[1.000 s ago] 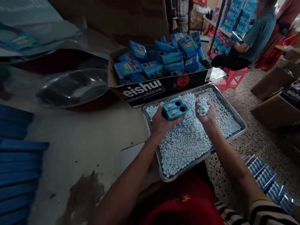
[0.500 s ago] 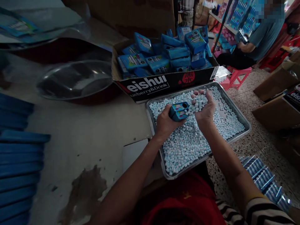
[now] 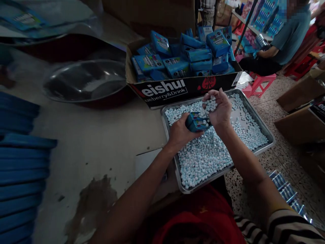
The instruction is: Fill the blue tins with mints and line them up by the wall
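My left hand (image 3: 179, 134) is wrapped round two small blue candy boxes (image 3: 197, 126), held one against the other over a metal tray (image 3: 264, 144). White and pale-blue candies (image 3: 203, 162) cover much of the tray in a loose layer. Cupped beside the boxes, my right hand (image 3: 220, 108) carries a heap of the same candies (image 3: 210, 104). Some candies lie at the boxes' right ends, where the hand meets them. The openings of the boxes are mostly hidden by candies and fingers.
Behind the tray stands a carton (image 3: 165, 89) heaped with blue candy boxes (image 3: 175, 66). A metal bowl (image 3: 86, 79) is at the left, near stacked blue pieces (image 3: 22, 166). A person (image 3: 286, 44) sits at the far right. Brown cartons (image 3: 297, 128) stand on the floor.
My right hand has tilted up and turned toward the boxes, and its heap of candies looks smaller. Candies now lie at the box ends. The whole view has shifted slightly.
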Demonstrator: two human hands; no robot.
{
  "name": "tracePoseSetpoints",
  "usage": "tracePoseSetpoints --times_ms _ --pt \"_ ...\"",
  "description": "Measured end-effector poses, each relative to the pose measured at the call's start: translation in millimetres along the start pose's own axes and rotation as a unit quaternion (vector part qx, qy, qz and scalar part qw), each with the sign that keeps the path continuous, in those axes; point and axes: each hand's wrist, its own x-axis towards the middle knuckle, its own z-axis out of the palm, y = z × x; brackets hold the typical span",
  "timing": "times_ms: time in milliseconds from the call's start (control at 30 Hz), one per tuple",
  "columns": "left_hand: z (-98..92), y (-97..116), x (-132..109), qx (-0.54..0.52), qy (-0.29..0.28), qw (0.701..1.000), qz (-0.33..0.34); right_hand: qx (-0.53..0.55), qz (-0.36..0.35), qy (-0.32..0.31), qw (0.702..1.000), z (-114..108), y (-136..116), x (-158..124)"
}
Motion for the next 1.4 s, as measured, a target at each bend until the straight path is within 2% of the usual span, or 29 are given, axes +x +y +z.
tracePoseSetpoints --times_ms 133,233,300,400,433,467,533,600,633,700,767,833,867,900,933,1000,1033,1067,1133,1233,1300,1400 --pt "-2.1 2.6 3.7 0.003 0.021 0.999 -0.026 -0.068 -0.006 -0.074 0.995 7.6 -10.8 -17.4" --pt "-5.6 5.1 7.9 0.001 0.038 0.999 -0.022 -0.102 -0.021 -0.143 0.984 7.6 -22.3 -28.1" --pt "-9.5 3.3 9.6 -0.003 0.050 0.998 -0.023 -0.127 -0.038 -0.178 0.975 -4.9 -29.5 -32.6" --pt "-17.6 -6.5 8.8 -0.006 0.070 0.997 -0.029 -0.254 -0.084 -0.186 0.945 -47.9 -32.2 -44.1" --pt "-20.5 -10.9 7.6 -0.005 0.074 0.997 -0.026 -0.331 -0.101 -0.190 0.919 -66.1 -29.6 -51.0" --pt "-23.3 -15.2 6.0 -0.001 0.076 0.997 -0.020 -0.424 -0.106 -0.209 0.875 -84.2 -25.0 -59.5" --pt "-28.4 -22.3 2.3 0.016 0.072 0.997 -0.010 -0.577 -0.107 -0.278 0.761 -114.5 -11.1 -78.4" --pt "-33.1 -25.6 -1.6 0.037 0.045 0.998 -0.004 -0.664 -0.112 -0.326 0.664 -131.6 5.5 -92.7" --pt "-35.4 -25.5 -3.5 0.045 0.022 0.999 -0.005 -0.693 -0.116 -0.331 0.630 -134.8 13.2 -95.3" --pt "-40.0 -21.9 -7.0 0.059 -0.027 0.998 -0.019 -0.732 -0.123 -0.314 0.592 -133.7 25.7 -88.8" --pt "-44.2 -14.1 -10.3 0.086 -0.064 0.993 -0.042 -0.747 -0.122 -0.298 0.581 -127.8 33.9 -68.3" --pt "-47.4 -3.6 -13.1 0.131 -0.085 0.986 -0.062 -0.740 -0.114 -0.276 0.603 -121.1 40.1 -41.3" --pt "-48.6 2.0 -14.3 0.154 -0.090 0.982 -0.068 -0.725 -0.107 -0.246 0.634 -117.5 43.3 -28.1" --pt "-49.4 7.6 -15.2 0.175 -0.093 0.977 -0.074 -0.698 -0.096 -0.197 0.682 -113.3 46.5 -16.6" --pt "-50.1 12.7 -15.9 0.194 -0.091 0.974 -0.079 -0.650 -0.077 -0.131 0.744 -108.1 49.8 -7.3" --pt "-51.0 20.5 -16.4 0.223 -0.081 0.968 -0.083 -0.465 0.002 -0.005 0.885 -93.6 55.1 3.1" --pt "-51.5 22.8 -16.3 0.235 -0.077 0.965 -0.084 -0.359 0.050 0.031 0.931 -84.2 56.4 4.1" --pt "-51.8 24.1 -15.9 0.244 -0.075 0.963 -0.085 -0.260 0.093 0.042 0.960 -73.4 56.5 2.8" --pt "-52.6 23.6 -15.0 0.255 -0.075 0.960 -0.091 -0.091 0.147 0.013 0.985 -49.4 52.8 -4.4" --pt "-53.2 18.6 -14.3 0.241 -0.077 0.963 -0.095 0.087 0.140 -0.030 0.986 -14.7 41.9 -16.3" --pt "-53.4 15.2 -15.1 0.217 -0.077 0.969 -0.090 0.125 0.120 -0.039 0.984 2.4 35.8 -19.1" --pt "-54.0 13.1 -18.2 0.181 -0.086 0.976 -0.088 0.084 0.104 -0.049 0.990 15.7 32.9 -15.2"
